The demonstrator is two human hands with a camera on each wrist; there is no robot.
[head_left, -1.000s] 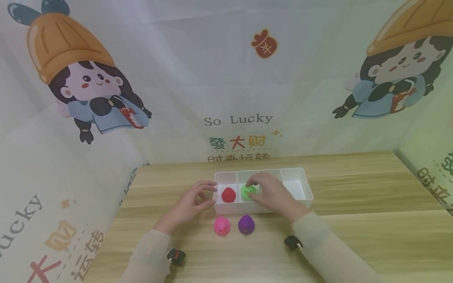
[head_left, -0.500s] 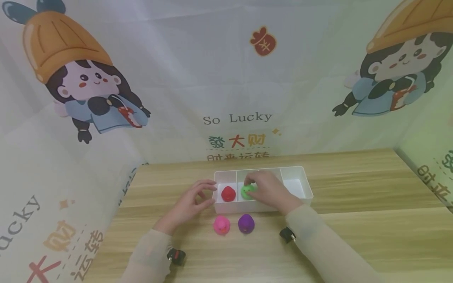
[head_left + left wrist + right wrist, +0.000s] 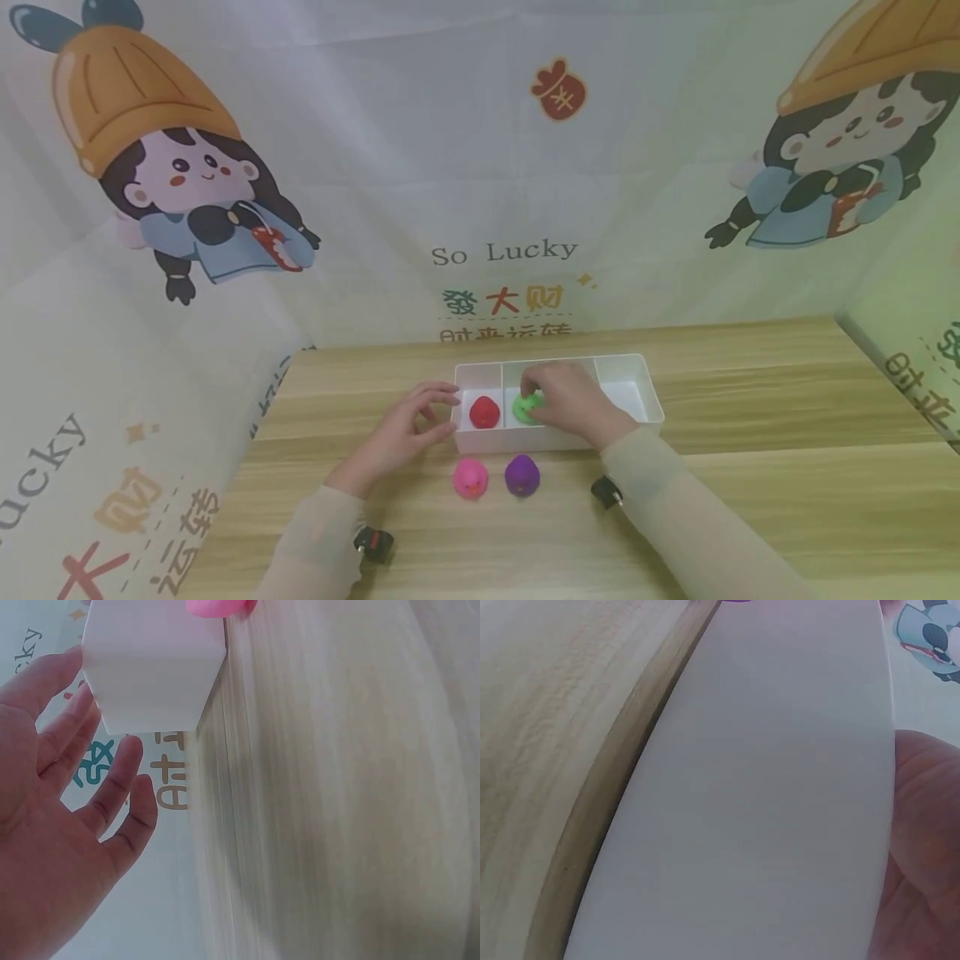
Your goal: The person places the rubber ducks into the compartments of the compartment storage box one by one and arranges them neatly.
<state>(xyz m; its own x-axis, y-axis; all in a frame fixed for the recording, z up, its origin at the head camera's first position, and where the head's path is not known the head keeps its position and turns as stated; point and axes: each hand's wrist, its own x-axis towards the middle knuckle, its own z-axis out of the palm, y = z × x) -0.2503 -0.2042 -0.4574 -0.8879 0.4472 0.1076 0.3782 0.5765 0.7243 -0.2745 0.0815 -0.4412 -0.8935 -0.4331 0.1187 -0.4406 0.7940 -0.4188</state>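
A white divided box (image 3: 491, 441) stands on the table. In its leftmost compartment sits a red toy duck (image 3: 484, 412). My right hand (image 3: 576, 404) reaches over the front wall and holds a green toy duck (image 3: 528, 408) between thumb and fingers, inside the compartment beside the red one. In the right wrist view, the box's front wall (image 3: 765, 787) hides the fingers and the duck. My left hand (image 3: 405, 429) has its fingers spread and loosely bent, fingertips right at the box's left end (image 3: 154, 675).
In front of the box, a pink toy duck (image 3: 471, 478) and a purple toy duck (image 3: 522, 476) stand side by side on the wooden table (image 3: 735, 517). A printed cloth (image 3: 637, 208) hangs behind and along both sides.
The right wrist and sleeve have shifted a little left, and the green duck sits very slightly farther right in its compartment. My left hand has stayed at the box's end.
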